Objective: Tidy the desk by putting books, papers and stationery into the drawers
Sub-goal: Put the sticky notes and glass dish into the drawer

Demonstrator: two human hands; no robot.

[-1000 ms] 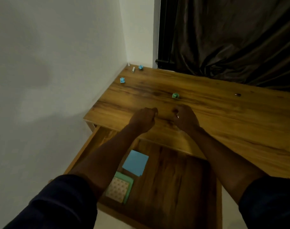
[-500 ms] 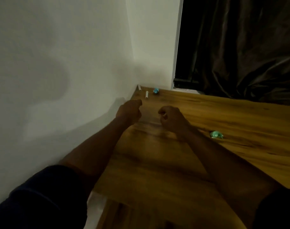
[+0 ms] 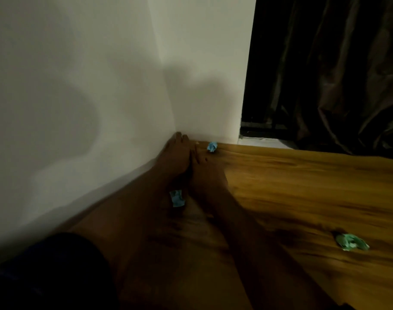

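Three crumpled paper scraps are lying on the counter (image 3: 303, 186). A blue scrap (image 3: 212, 146) is sitting at centre frame, just beside the hands. A second blue scrap (image 3: 177, 198) is lying lower down, between the forearms. A green scrap (image 3: 351, 242) is lying at lower right, well apart.

The left hand (image 3: 175, 155) and right hand (image 3: 205, 171) are reaching side by side into the corner against the wall (image 3: 79, 86). Blur is hiding the fingers, so whether either hand is gripping anything cannot be told.

Judged step: gathering small items from the corner. The next move is calling for a fine pinch, then carriage to a drawer, which is not showing.
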